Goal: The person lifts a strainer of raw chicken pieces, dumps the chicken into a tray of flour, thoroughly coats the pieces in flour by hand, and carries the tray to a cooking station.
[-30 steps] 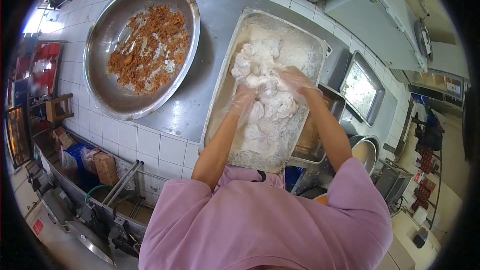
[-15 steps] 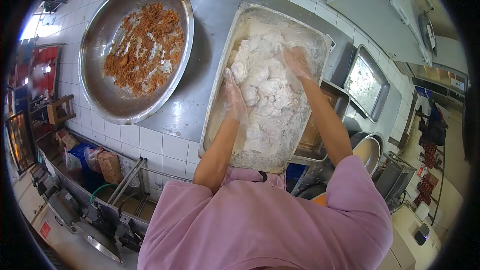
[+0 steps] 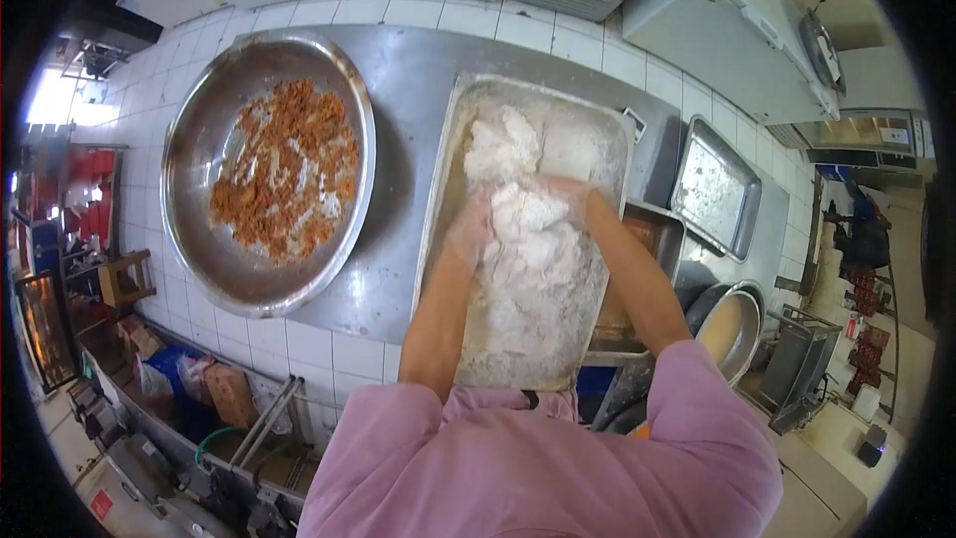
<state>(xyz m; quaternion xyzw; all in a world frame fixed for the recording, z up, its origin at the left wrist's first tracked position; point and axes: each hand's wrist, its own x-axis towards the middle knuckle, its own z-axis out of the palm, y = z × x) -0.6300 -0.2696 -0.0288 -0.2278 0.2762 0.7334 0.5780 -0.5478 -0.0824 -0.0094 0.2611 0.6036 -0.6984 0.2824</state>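
A deep metal tray [image 3: 623,154] of white flour and lumpy flour-coated pieces [image 3: 533,244] lies in front of me. My left hand [image 3: 472,227], in a clear plastic glove, is curled against the left side of a coated clump. On the clump's far right side is my right hand [image 3: 566,195], also gloved and bent inward. Both hands cup the clump between them. Flour and motion blur partly hide the fingertips, and I cannot make out what is under the coating. More coated lumps sit beyond the hands at the tray's far end.
Left of the tray, a wide metal bowl [image 3: 189,229] holds orange-brown crumbly mix on the steel table [image 3: 408,70]. At right are a brown-stained pan [image 3: 642,279], a shallow metal tray [image 3: 754,201] and a round pot [image 3: 754,311]. A sink [image 3: 119,359] with boxes and bags is lower left.
My hands have come closer together, from opposite parts of the tray to either side of one clump. My right hand has drawn inward and nearer to me. The camera view has tilted upward.
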